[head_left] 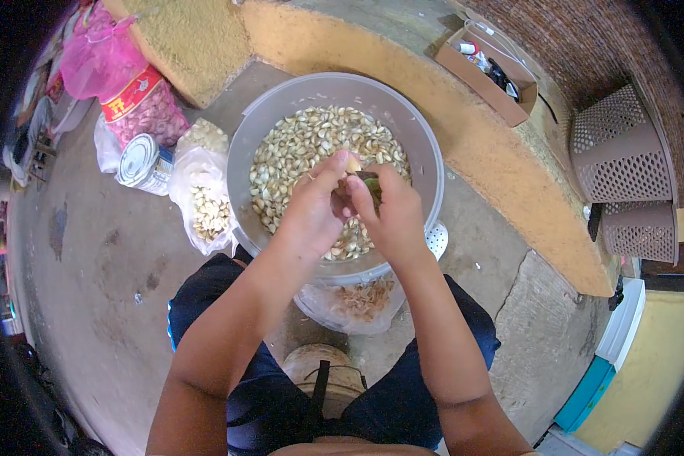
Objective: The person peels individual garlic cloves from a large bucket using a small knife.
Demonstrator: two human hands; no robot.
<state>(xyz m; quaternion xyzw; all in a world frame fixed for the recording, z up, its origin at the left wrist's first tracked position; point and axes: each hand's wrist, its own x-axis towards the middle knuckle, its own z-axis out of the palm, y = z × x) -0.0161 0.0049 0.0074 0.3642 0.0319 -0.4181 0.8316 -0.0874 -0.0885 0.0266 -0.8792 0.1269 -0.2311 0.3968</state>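
Note:
My left hand (311, 209) pinches a pale garlic clove (353, 163) between thumb and forefinger over a large grey plastic bowl (425, 163). My right hand (391, 213) meets it from the right and grips a small dark tool (371, 182), likely a knife, against the clove. The bowl holds a heap of peeled garlic cloves (304, 144). Both hands hover above the bowl's near side.
A clear bag of cloves (205, 209), a tin can (140, 161) and a pink net sack of garlic (140, 102) lie left of the bowl. A bag of garlic skins (357, 304) sits below it. A cardboard box (490, 76) rests on the ledge, with brown lattice baskets (623, 167) at right.

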